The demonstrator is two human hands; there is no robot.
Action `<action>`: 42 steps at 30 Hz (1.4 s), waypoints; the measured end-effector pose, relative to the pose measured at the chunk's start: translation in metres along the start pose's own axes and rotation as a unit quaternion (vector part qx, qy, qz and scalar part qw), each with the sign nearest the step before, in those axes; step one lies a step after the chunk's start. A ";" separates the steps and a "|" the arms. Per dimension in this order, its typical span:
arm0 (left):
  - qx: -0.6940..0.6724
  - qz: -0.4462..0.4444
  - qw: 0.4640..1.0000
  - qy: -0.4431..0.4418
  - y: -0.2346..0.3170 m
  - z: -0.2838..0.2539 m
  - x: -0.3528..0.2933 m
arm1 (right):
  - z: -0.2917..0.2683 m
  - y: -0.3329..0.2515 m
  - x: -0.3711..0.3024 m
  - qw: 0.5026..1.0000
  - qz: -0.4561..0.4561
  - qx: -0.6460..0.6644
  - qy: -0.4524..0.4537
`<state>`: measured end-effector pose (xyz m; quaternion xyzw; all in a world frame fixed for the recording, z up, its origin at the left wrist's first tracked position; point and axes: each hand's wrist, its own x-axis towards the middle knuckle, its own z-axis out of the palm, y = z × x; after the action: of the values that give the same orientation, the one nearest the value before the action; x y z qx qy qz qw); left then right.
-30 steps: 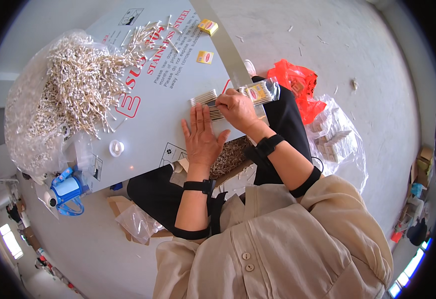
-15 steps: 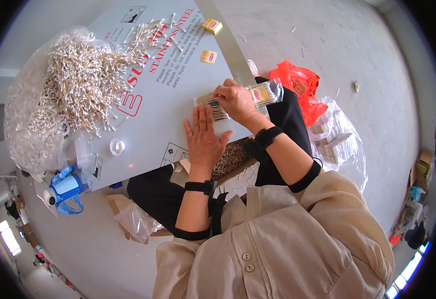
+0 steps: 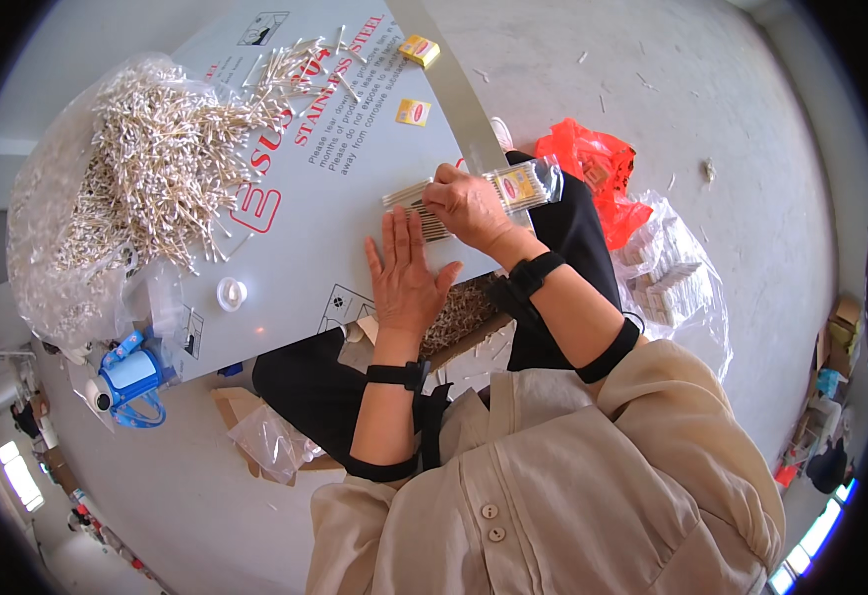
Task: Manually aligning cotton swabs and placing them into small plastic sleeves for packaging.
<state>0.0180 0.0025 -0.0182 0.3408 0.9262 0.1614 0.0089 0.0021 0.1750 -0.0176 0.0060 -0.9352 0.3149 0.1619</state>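
Note:
My left hand [image 3: 406,283] lies flat on the table, fingers stretched out, their tips at the near edge of a row of cotton swabs [image 3: 407,195]. Curled over that row is my right hand [image 3: 469,206], its fingers closed and pressed down; what sits between the fingertips is hidden. To the right of this hand, a clear plastic pack of cotton swabs [image 3: 543,178] with a yellow label [image 3: 516,185] reaches past the table edge. The hand covers where the row and the pack meet.
A large heap of loose cotton swabs [image 3: 161,149] fills a clear bag at the left. Two small yellow cards or packets [image 3: 413,112] lie farther back. A small white round container [image 3: 232,293] and a blue bottle [image 3: 128,377] stand left. Red [image 3: 593,169] and clear bags [image 3: 677,288] are at right.
My right hand has shifted slightly, its fingers curling tighter over the swabs, and more of the pack shows beside it. The dark patch near its fingertips is now mostly covered. My left hand stays put.

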 end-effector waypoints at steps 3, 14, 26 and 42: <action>0.007 0.002 1.000 -0.002 0.001 0.000 -0.001 | -0.002 0.002 0.001 1.000 -0.014 0.011 -0.013; -0.386 -0.119 0.890 0.213 -0.010 -0.009 0.012 | 0.002 -0.015 -0.021 0.939 0.147 0.258 0.176; -0.668 -0.166 0.664 0.292 -0.002 0.013 0.036 | 0.026 -0.032 -0.032 0.834 0.212 0.475 0.186; -0.423 -0.134 0.883 0.153 -0.032 -0.007 0.014 | -0.015 -0.018 -0.023 0.984 0.086 0.141 0.070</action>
<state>-0.0135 -0.0134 -0.0203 0.1480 0.7969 0.5848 0.0320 0.0307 0.1674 -0.0032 -0.0738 -0.8647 0.4563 0.1965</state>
